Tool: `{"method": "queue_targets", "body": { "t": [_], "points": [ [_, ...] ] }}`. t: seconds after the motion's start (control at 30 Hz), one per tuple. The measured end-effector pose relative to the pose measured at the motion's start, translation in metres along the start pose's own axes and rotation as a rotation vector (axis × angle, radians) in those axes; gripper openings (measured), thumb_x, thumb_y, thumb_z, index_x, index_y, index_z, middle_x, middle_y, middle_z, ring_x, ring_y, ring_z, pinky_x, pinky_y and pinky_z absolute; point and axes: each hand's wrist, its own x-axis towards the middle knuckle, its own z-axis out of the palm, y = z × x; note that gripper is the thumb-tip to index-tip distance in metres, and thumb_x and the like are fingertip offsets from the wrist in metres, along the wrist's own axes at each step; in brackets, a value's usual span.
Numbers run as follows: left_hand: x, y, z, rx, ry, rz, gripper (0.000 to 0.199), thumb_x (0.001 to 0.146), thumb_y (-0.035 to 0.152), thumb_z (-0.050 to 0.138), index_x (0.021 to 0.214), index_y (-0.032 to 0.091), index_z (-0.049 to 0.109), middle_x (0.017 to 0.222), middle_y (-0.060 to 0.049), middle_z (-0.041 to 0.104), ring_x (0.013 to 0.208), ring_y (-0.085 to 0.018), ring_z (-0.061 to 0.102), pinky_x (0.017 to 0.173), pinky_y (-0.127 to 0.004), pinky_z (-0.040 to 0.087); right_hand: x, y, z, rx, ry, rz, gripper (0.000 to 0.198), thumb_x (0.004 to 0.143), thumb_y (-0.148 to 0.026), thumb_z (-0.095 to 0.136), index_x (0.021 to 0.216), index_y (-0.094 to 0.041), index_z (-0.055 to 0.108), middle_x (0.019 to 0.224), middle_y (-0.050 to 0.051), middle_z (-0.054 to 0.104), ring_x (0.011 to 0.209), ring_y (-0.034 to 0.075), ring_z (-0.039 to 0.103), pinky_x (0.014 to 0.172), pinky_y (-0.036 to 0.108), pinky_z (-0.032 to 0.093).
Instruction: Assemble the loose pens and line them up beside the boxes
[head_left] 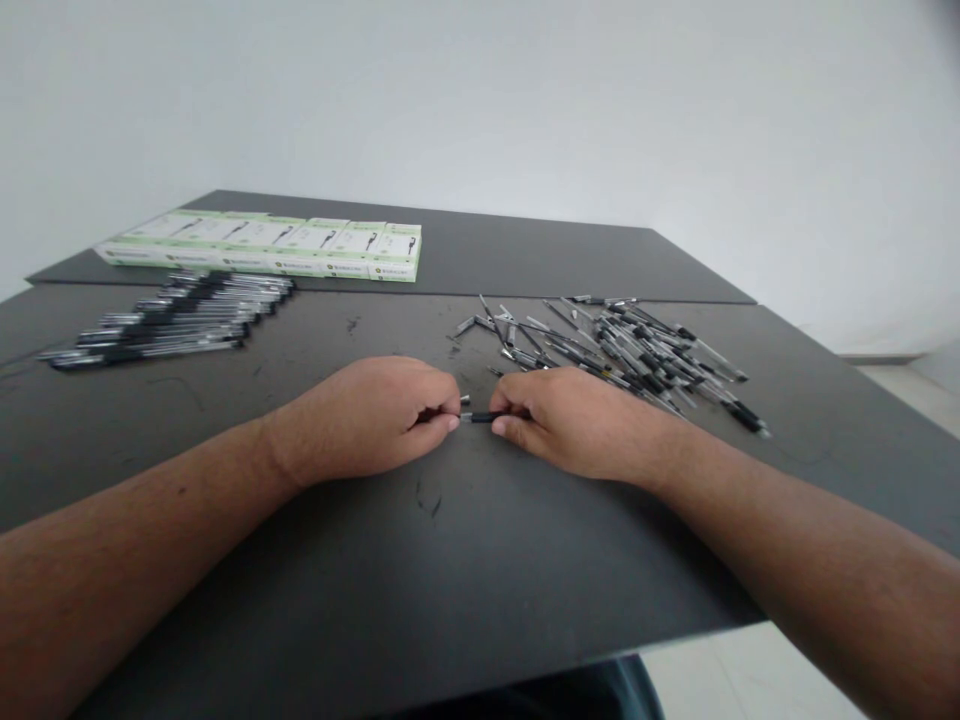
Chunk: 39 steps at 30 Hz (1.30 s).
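Between my two hands, above the middle of the dark table, lies a pen [481,417] with a black grip and a silvery tip end. My left hand [382,415] pinches its tip end between thumb and forefinger. The fingers of my right hand [574,420] are closed round the black grip end, hiding the rest of the barrel. A small silvery piece [466,400] shows just beside my left fingertips; I cannot tell whether it is held. Right behind my right hand spreads a loose heap of pens and pen parts [645,350].
At the left, a row of pens [172,318] lies side by side. Behind it, several white and green boxes [307,250] with pen pictures stand in a line. The grey table [465,600] has dark marks and stray bits; a pale wall [480,110] rises behind.
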Motion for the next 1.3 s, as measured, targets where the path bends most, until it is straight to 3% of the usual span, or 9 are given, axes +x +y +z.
{"method": "queue_targets", "body": {
  "t": [0.1,0.27,0.37,0.47,0.6,0.77,0.93,1.17,1.3],
  "points": [
    [-0.0002,-0.0005,-0.0002,-0.005,-0.004,0.007,0.019,0.106,0.031,0.061,0.098,0.025,0.077,0.095,-0.005,0.083,0.088,-0.025,0.075,0.081,-0.039,0.050,0.0008,0.0002,-0.0007,-0.047,-0.025,-0.035,0.028,0.119,-0.030,0.057,0.111,-0.018,0.082,0.108,0.011,0.086,0.099,0.025,0.076,0.087,0.035,0.047],
    [-0.0007,-0.0007,-0.0008,0.010,0.002,0.013,0.017,0.106,0.029,0.063,0.098,0.025,0.077,0.095,-0.004,0.082,0.088,-0.025,0.075,0.080,-0.038,0.050,0.0005,0.0006,-0.0004,0.040,0.003,0.008,0.024,0.112,-0.032,0.072,0.130,-0.019,0.080,0.111,0.009,0.087,0.097,0.023,0.077,0.083,0.032,0.048],
    [-0.0005,-0.0001,-0.0011,0.009,0.000,0.012,0.017,0.106,0.030,0.064,0.099,0.025,0.078,0.095,-0.004,0.082,0.087,-0.025,0.075,0.080,-0.038,0.051,0.0007,0.0009,0.0001,-0.015,-0.004,-0.001,0.016,0.113,-0.030,0.069,0.117,-0.020,0.081,0.104,0.008,0.086,0.092,0.023,0.075,0.080,0.032,0.045],
    [0.0001,0.0010,-0.0016,0.009,-0.003,0.007,0.017,0.106,0.030,0.064,0.099,0.026,0.078,0.097,-0.004,0.083,0.089,-0.025,0.076,0.081,-0.038,0.051,0.0010,0.0004,-0.0003,-0.063,-0.024,-0.038,0.027,0.118,-0.030,0.059,0.110,-0.018,0.082,0.106,0.010,0.086,0.097,0.025,0.075,0.085,0.034,0.046],
    [0.0008,0.0015,-0.0015,0.018,-0.008,0.002,0.018,0.106,0.029,0.063,0.097,0.025,0.078,0.094,-0.004,0.082,0.087,-0.025,0.075,0.080,-0.038,0.049,0.0002,-0.0003,-0.0008,0.008,-0.005,-0.014,0.023,0.114,-0.032,0.068,0.127,-0.018,0.082,0.113,0.010,0.087,0.099,0.024,0.077,0.085,0.033,0.048],
    [0.0003,0.0008,-0.0013,0.014,-0.014,0.002,0.016,0.106,0.030,0.064,0.099,0.026,0.078,0.097,-0.004,0.082,0.090,-0.025,0.075,0.081,-0.037,0.049,0.0012,0.0000,-0.0001,-0.055,-0.031,-0.021,0.024,0.117,-0.029,0.061,0.114,-0.018,0.082,0.108,0.010,0.087,0.098,0.025,0.077,0.085,0.035,0.048],
    [0.0005,0.0008,-0.0010,0.018,-0.009,0.003,0.017,0.106,0.029,0.064,0.098,0.025,0.078,0.096,-0.004,0.083,0.088,-0.025,0.075,0.080,-0.038,0.050,0.0012,0.0013,0.0005,0.013,0.005,-0.018,0.023,0.113,-0.031,0.069,0.129,-0.019,0.082,0.116,0.010,0.088,0.102,0.025,0.078,0.088,0.034,0.050],
    [-0.0002,-0.0001,-0.0006,-0.001,-0.018,-0.006,0.018,0.106,0.031,0.062,0.099,0.026,0.078,0.097,-0.004,0.083,0.090,-0.026,0.075,0.082,-0.039,0.048,0.0019,-0.0011,-0.0004,-0.081,-0.042,-0.030,0.027,0.118,-0.029,0.059,0.111,-0.017,0.083,0.110,0.011,0.087,0.101,0.026,0.077,0.088,0.036,0.048],
    [-0.0003,0.0004,-0.0013,0.004,-0.016,-0.002,0.019,0.106,0.031,0.061,0.098,0.026,0.077,0.095,-0.005,0.082,0.087,-0.026,0.074,0.081,-0.039,0.047,0.0018,-0.0010,-0.0003,-0.004,-0.010,-0.014,0.025,0.115,-0.030,0.066,0.130,-0.018,0.082,0.117,0.010,0.088,0.102,0.025,0.078,0.088,0.034,0.049]
  ]
}}
